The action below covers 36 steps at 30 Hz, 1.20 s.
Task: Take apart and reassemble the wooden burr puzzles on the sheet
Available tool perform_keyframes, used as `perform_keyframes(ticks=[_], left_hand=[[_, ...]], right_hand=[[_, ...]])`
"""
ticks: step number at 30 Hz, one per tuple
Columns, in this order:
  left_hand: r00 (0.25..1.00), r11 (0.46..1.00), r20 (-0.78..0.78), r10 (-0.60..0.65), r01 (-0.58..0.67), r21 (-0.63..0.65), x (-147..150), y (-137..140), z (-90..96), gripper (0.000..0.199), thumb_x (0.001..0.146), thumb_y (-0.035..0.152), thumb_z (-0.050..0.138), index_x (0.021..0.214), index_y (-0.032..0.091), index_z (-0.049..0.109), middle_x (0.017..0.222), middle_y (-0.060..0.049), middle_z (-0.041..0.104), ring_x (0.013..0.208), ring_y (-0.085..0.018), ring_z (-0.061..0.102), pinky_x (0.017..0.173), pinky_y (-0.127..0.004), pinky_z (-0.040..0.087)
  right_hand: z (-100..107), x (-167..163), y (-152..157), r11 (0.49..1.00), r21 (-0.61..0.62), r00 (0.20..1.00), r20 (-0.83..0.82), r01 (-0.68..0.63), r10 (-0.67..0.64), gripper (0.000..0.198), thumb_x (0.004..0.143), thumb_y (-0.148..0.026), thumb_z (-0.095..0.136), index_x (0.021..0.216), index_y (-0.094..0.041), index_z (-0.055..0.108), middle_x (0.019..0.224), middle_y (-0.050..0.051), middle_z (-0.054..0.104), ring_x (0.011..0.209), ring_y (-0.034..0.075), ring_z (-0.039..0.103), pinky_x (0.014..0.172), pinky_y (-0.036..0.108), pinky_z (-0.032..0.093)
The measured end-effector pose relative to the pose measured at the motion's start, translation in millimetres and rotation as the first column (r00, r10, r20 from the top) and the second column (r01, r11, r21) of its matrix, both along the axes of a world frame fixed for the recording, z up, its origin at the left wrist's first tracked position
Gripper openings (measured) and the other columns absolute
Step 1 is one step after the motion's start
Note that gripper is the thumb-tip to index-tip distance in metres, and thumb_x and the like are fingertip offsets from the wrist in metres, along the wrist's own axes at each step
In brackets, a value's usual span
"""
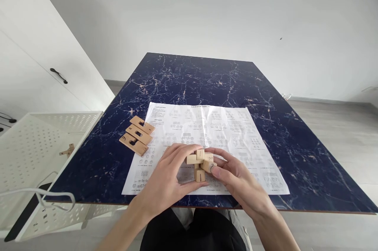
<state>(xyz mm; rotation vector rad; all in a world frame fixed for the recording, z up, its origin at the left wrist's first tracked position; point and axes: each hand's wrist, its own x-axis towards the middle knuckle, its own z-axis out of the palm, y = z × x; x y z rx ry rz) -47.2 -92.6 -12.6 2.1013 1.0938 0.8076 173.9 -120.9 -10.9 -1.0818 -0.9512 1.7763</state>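
Between my two hands is a wooden burr puzzle (200, 175), made of interlocking blocks with numbers written on their ends. My left hand (173, 168) grips it from the left, fingers over the top and thumb along the lower block marked 1. On the other side my right hand (236, 170) pinches a tilted block marked 2 (209, 166) with the thumb in front; its fingers reach behind the puzzle. Under both hands lies a creased instruction sheet (230, 125) printed with small diagrams. Some inner joints of the puzzle are hidden.
Several flat, numbered wooden plates with cut-outs (138, 134) lie overlapping at the sheet's left edge. The dark blue marbled table (189, 81) ends close to my lap. Left of it stand a white perforated bin (32, 129) with a small wooden piece (67, 150) inside, and a white cable (38, 191).
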Motion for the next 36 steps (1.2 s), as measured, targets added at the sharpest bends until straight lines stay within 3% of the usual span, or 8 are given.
perform_keyframes(ticks=[11, 20, 23, 27, 29, 31, 33, 36], left_hand=[[0.999, 0.996, -0.013, -0.051, 0.049, -0.074, 2, 0, 6.0, 0.068, 0.087, 0.045, 0.088, 0.146, 0.040, 0.055, 0.136, -0.003, 0.068, 0.129, -0.030, 0.063, 0.106, -0.047, 0.058], [0.999, 0.996, 0.033, 0.031, -0.028, -0.084, 0, -1, 2.7, 0.068, 0.086, 0.047, 0.089, 0.144, 0.038, 0.055, 0.129, -0.004, 0.071, 0.117, -0.029, 0.070, 0.097, -0.044, 0.061], [0.998, 0.993, 0.054, 0.022, -0.015, -0.113, -1, -2, 3.2, 0.069, 0.084, 0.047, 0.089, 0.144, 0.038, 0.054, 0.130, -0.003, 0.071, 0.115, -0.029, 0.071, 0.097, -0.043, 0.061], [0.998, 0.993, 0.056, -0.005, 0.012, -0.120, -3, -3, 3.8, 0.070, 0.084, 0.046, 0.090, 0.143, 0.039, 0.054, 0.129, -0.003, 0.070, 0.115, -0.028, 0.071, 0.097, -0.043, 0.061], [0.998, 0.994, 0.056, -0.031, 0.037, -0.099, -3, -4, 4.1, 0.072, 0.083, 0.046, 0.091, 0.144, 0.040, 0.053, 0.128, -0.003, 0.070, 0.114, -0.028, 0.071, 0.097, -0.043, 0.061], [0.996, 0.995, 0.062, -0.057, 0.062, -0.072, -4, -4, 4.5, 0.074, 0.082, 0.047, 0.091, 0.144, 0.040, 0.051, 0.127, -0.003, 0.069, 0.112, -0.027, 0.071, 0.096, -0.042, 0.061], [0.995, 0.996, 0.068, -0.073, 0.077, -0.047, -4, -4, 4.9, 0.073, 0.083, 0.047, 0.091, 0.144, 0.040, 0.051, 0.126, -0.003, 0.069, 0.111, -0.027, 0.070, 0.095, -0.040, 0.060], [0.995, 0.996, 0.063, -0.081, 0.082, -0.018, -4, -5, 4.2, 0.073, 0.083, 0.047, 0.091, 0.144, 0.040, 0.051, 0.126, -0.003, 0.069, 0.113, -0.027, 0.069, 0.096, -0.039, 0.059]], right_hand=[[-8, -1, 0, 1.000, 0.019, 0.993, 0.119, -0.017, 0.014, 0.059, 0.088, -0.050, 0.085, 0.139, -0.028, 0.065, 0.112, 0.008, 0.078, 0.111, 0.028, 0.075, 0.099, 0.046, 0.060], [2, -8, -1, 0.976, 0.208, 0.964, 0.265, -0.067, 0.009, 0.044, 0.105, -0.061, 0.060, 0.136, -0.030, 0.060, 0.113, 0.007, 0.079, 0.107, 0.026, 0.076, 0.094, 0.043, 0.062], [4, -6, 0, 0.931, 0.335, 0.884, 0.466, -0.144, -0.030, 0.035, 0.111, -0.053, 0.051, 0.134, -0.029, 0.062, 0.120, 0.008, 0.077, 0.109, 0.027, 0.074, 0.090, 0.039, 0.060], [5, 0, 4, 0.799, 0.531, 0.740, 0.650, -0.281, -0.173, 0.025, 0.113, -0.041, 0.048, 0.127, -0.027, 0.063, 0.125, 0.011, 0.071, 0.104, 0.027, 0.071, 0.087, 0.040, 0.056], [5, 2, 5, 0.740, 0.582, 0.712, 0.672, -0.339, -0.203, 0.024, 0.114, -0.038, 0.045, 0.119, -0.025, 0.064, 0.114, 0.010, 0.069, 0.093, 0.025, 0.069, 0.079, 0.039, 0.054], [6, 3, 4, 0.712, 0.596, 0.702, 0.682, -0.371, -0.205, 0.026, 0.115, -0.037, 0.042, 0.107, -0.023, 0.063, 0.099, 0.008, 0.066, 0.080, 0.022, 0.062, 0.069, 0.036, 0.048], [6, 3, 2, 0.722, 0.581, 0.706, 0.684, -0.375, -0.184, 0.030, 0.115, -0.038, 0.040, 0.097, -0.023, 0.059, 0.089, 0.004, 0.061, 0.071, 0.019, 0.055, 0.064, 0.034, 0.042], [7, 0, -2, 0.786, 0.527, 0.735, 0.664, -0.324, -0.141, 0.036, 0.115, -0.042, 0.041, 0.086, -0.024, 0.052, 0.079, 0.000, 0.054, 0.064, 0.016, 0.047, 0.059, 0.032, 0.035]])
